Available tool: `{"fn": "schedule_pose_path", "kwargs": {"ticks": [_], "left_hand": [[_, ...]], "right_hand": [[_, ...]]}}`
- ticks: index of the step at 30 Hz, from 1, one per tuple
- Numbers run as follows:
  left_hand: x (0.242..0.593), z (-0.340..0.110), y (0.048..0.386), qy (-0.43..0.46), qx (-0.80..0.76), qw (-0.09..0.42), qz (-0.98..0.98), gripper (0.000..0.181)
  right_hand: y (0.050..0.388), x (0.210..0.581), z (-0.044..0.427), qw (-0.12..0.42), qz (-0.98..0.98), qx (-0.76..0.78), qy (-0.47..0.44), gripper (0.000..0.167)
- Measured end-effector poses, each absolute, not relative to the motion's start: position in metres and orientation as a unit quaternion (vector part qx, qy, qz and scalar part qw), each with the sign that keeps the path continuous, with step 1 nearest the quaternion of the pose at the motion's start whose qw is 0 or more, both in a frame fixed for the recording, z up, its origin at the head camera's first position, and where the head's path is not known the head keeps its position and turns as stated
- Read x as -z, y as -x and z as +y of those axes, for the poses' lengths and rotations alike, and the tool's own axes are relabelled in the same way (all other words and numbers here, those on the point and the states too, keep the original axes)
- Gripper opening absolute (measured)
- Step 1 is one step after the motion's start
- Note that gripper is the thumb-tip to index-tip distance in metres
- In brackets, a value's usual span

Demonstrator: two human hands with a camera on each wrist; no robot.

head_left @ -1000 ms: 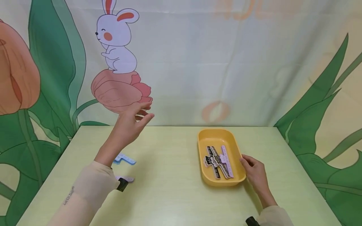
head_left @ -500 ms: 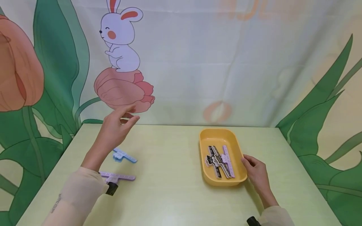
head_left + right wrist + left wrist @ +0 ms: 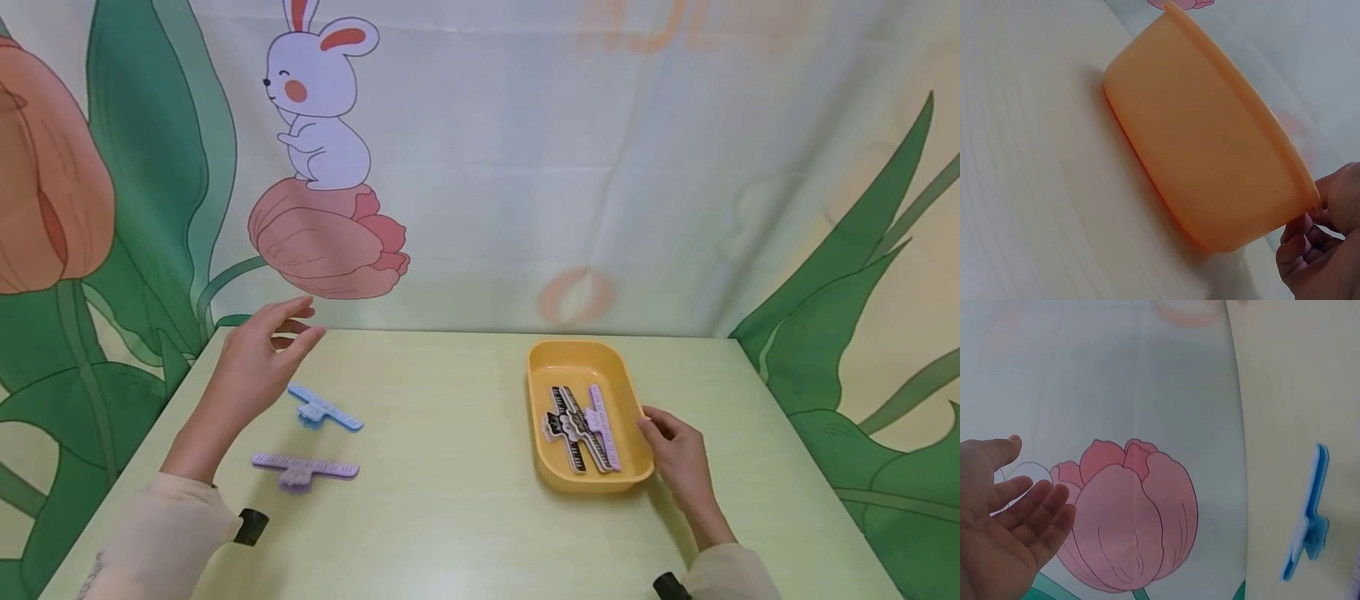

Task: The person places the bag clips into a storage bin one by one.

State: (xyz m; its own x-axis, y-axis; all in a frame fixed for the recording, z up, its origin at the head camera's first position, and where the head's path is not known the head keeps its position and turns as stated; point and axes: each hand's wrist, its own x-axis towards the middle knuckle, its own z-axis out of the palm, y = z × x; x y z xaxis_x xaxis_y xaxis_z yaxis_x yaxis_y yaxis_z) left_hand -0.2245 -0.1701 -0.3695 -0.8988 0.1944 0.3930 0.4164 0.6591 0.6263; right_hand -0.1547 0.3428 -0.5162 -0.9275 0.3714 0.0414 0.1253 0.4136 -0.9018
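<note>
My left hand (image 3: 255, 362) hangs in the air above the table's back left, fingers loosely bent and holding nothing; the left wrist view shows the same empty hand (image 3: 1013, 525). Nearest to it lies a blue clip (image 3: 325, 408), also seen in the left wrist view (image 3: 1310, 519). A purple clip (image 3: 306, 468) lies closer to the front. My right hand (image 3: 681, 467) pinches the right rim of a yellow tray (image 3: 553, 477), thumb on the edge; the right wrist view shows the fingers under the rim. Inside the tray are black-patterned clips (image 3: 573, 429) and a purple clip (image 3: 604, 427).
The pale table (image 3: 442, 517) ends at the back against a hanging cloth (image 3: 480, 208) printed with a rabbit, tulips and green leaves. The tray stands right of the middle, and the two loose clips lie to the left.
My left hand has moved left and slightly down, uncovering the blue and purple clips on the table. My right hand keeps its grip on the tray.
</note>
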Motion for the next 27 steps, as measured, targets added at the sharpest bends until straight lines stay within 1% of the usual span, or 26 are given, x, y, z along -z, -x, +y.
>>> {"fn": "schedule_pose_path", "kwargs": {"ticks": [15, 22, 27], "left_hand": [[0.396, -0.208, 0.212, 0.143, 0.354, 0.159, -0.910, 0.049], [0.407, -0.218, 0.203, 0.127, 0.347, 0.157, -0.916, 0.049], [0.415, -0.226, 0.199, 0.115, 0.347, 0.157, -0.917, 0.050]], "right_hand": [[0.156, 0.512, 0.346, 0.096, -0.848, -0.499, 0.151, 0.043], [0.156, 0.510, 0.347, 0.078, -0.844, -0.507, 0.157, 0.048], [0.156, 0.509, 0.346, 0.078, -0.847, -0.500, 0.160, 0.044]]}}
